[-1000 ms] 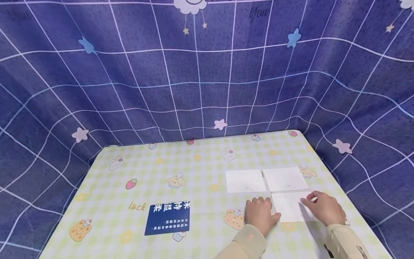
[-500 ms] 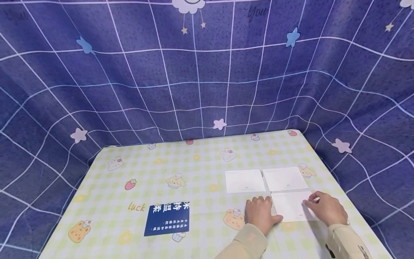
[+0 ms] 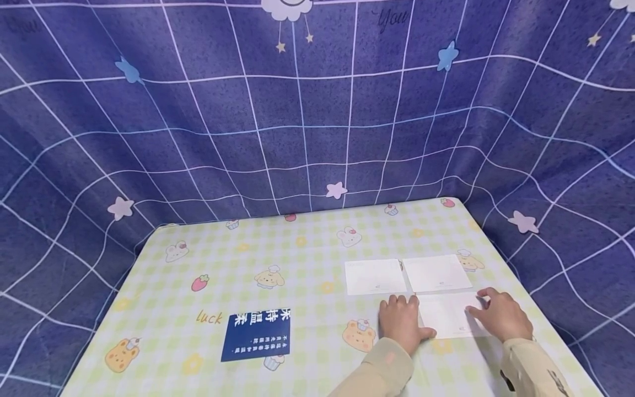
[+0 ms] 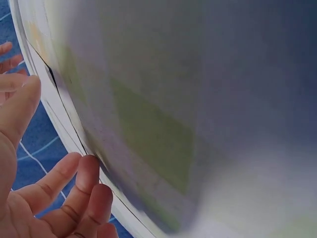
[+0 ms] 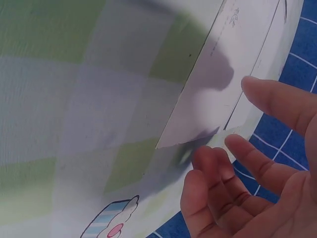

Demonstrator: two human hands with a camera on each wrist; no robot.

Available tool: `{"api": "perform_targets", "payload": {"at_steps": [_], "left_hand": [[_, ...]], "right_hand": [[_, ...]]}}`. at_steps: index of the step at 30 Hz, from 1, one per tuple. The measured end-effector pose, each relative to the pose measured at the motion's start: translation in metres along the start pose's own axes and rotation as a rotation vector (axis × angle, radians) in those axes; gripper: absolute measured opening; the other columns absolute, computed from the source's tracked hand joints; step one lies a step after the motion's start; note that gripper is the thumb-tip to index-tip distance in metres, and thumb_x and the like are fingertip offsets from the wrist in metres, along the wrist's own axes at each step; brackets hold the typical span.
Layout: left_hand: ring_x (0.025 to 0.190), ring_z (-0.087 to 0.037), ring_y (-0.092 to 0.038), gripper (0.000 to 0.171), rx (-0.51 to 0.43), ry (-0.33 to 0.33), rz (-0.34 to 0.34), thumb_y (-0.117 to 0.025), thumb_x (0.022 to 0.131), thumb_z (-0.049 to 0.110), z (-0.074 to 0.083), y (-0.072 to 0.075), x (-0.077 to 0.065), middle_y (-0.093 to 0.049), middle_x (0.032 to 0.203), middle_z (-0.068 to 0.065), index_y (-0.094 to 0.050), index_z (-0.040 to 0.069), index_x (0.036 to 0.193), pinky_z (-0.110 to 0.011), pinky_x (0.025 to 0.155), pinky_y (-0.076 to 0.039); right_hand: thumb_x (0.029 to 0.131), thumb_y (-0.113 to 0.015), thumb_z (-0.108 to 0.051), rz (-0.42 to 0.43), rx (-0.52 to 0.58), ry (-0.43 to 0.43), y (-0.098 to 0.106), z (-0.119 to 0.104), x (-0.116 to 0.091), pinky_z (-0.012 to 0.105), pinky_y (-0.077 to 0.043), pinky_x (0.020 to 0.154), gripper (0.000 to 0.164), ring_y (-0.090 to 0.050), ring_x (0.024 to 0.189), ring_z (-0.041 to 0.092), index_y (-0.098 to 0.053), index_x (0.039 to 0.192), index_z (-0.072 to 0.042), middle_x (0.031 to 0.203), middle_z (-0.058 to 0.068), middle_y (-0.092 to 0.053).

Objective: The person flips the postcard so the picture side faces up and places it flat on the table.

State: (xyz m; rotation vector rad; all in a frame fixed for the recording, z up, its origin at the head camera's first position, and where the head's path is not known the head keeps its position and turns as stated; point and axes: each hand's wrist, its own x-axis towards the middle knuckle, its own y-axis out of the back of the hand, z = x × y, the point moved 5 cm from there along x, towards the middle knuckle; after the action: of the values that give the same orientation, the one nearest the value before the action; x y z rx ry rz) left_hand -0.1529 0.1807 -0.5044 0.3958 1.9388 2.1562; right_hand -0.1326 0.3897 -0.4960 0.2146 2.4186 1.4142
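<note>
In the head view, a white card (image 3: 448, 318) lies flat at the near right between my two hands. My left hand (image 3: 401, 325) rests at its left edge, thumb along the lower left corner and fingertips on the cloth by the upper left corner. At the card's right end is my right hand (image 3: 505, 318), which covers that end in the head view. The right wrist view shows its thumb (image 5: 277, 99) and fingers apart, with nothing between them, beside the card's end (image 5: 190, 116). Left fingers (image 4: 88, 171) are slightly bent in the left wrist view, thumb apart from them.
Two more white cards, one at left (image 3: 375, 277) and one at right (image 3: 437, 273), lie just behind the near card. A dark blue card (image 3: 258, 336) with white characters lies at the left front. A checked cloth (image 3: 297, 259) covers the table; a blue curtain (image 3: 322, 110) surrounds it.
The near card has slid slightly right and away from me, closer in line with the cards behind. My left hand has shifted slightly the same way; the right hand has barely moved.
</note>
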Motion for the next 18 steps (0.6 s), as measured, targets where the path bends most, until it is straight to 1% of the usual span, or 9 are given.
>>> {"api": "perform_targets", "payload": {"at_steps": [4, 8, 11, 14, 18], "left_hand": [[0.097, -0.01, -0.058, 0.076, 0.037, 0.007, -0.022, -0.078, 0.062, 0.077, 0.002, -0.002, 0.004, -0.068, 0.103, 0.008, -0.07, 0.032, 0.122, -0.028, 0.085, -0.044], [0.1, -0.009, -0.058, 0.079, 0.082, 0.015, -0.044, -0.079, 0.059, 0.078, 0.002, -0.003, 0.007, -0.068, 0.105, 0.009, -0.069, 0.034, 0.124, -0.028, 0.088, -0.045], [0.098, -0.009, -0.058, 0.079, 0.106, 0.011, -0.058, -0.079, 0.057, 0.078, 0.002, -0.002, 0.01, -0.068, 0.102, 0.009, -0.069, 0.033, 0.121, -0.028, 0.087, -0.045], [0.097, -0.008, -0.058, 0.078, 0.126, 0.006, -0.078, -0.079, 0.057, 0.079, 0.003, -0.002, 0.011, -0.067, 0.101, 0.009, -0.07, 0.033, 0.119, -0.027, 0.087, -0.045], [0.099, -0.008, -0.058, 0.08, 0.169, -0.001, -0.106, -0.077, 0.057, 0.08, 0.004, -0.001, 0.013, -0.067, 0.105, 0.01, -0.068, 0.034, 0.122, -0.026, 0.088, -0.045]], "right_hand": [[0.088, -0.076, -0.031, -0.015, -0.011, 0.006, 0.0, 0.001, 0.002, 0.058, -0.047, 0.073, 0.062, -0.06, 0.087, 0.042, -0.052, 0.13, 0.007, 0.1, 0.026, -0.057], [0.087, -0.076, -0.031, -0.036, -0.028, 0.029, -0.001, 0.002, 0.004, 0.06, -0.048, 0.074, 0.063, -0.059, 0.09, 0.044, -0.052, 0.131, 0.007, 0.101, 0.028, -0.057], [0.087, -0.076, -0.031, -0.053, -0.047, 0.034, -0.001, 0.002, 0.007, 0.063, -0.048, 0.079, 0.065, -0.057, 0.099, 0.05, -0.051, 0.133, 0.007, 0.108, 0.034, -0.056], [0.086, -0.077, -0.032, -0.072, -0.061, 0.032, -0.002, 0.003, 0.01, 0.066, -0.046, 0.084, 0.07, -0.053, 0.108, 0.057, -0.05, 0.136, 0.008, 0.119, 0.041, -0.052], [0.085, -0.078, -0.033, -0.089, -0.074, 0.037, -0.003, 0.003, 0.014, 0.067, -0.046, 0.086, 0.073, -0.05, 0.115, 0.061, -0.049, 0.137, 0.009, 0.129, 0.043, -0.049]]}}
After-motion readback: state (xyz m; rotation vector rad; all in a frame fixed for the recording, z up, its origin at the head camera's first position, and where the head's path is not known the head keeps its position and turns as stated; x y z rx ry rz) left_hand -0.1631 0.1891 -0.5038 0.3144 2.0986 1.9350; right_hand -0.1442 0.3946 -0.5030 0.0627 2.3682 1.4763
